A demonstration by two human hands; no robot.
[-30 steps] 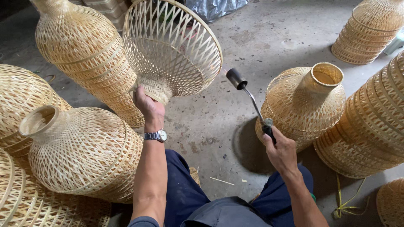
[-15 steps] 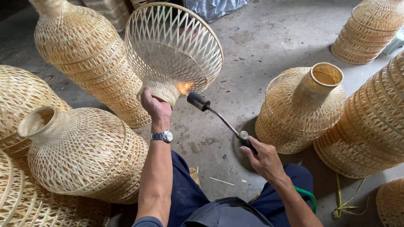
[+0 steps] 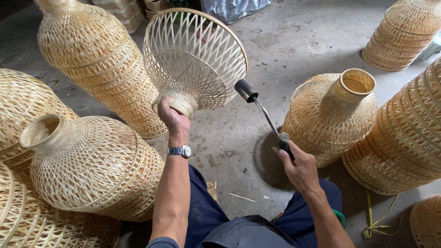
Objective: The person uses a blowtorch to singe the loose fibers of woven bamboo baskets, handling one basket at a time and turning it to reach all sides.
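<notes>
My left hand (image 3: 174, 118) grips the narrow neck of a woven bamboo lampshade (image 3: 195, 59), holding it up with its wide mouth tilted away from me. A steel wristwatch (image 3: 180, 150) sits on that wrist. My right hand (image 3: 298, 167) holds a gas torch (image 3: 264, 112) by its black handle. The torch's dark nozzle points up at the right side of the lampshade, close to the weave. No flame shows at the nozzle.
Woven bamboo lampshades surround me on the concrete floor (image 3: 285, 50): a tall stack (image 3: 92, 59) behind the held one, a bottle-shaped one (image 3: 87, 165) at my left, another (image 3: 333, 112) at my right, bigger stacks (image 3: 404, 133) further right and one (image 3: 404, 34) at the back.
The torch swung in to the lampshade's neck with a flame showing, then drew back; its nozzle now sits at the shade's right side without a visible flame. My left hand kept its grip.
</notes>
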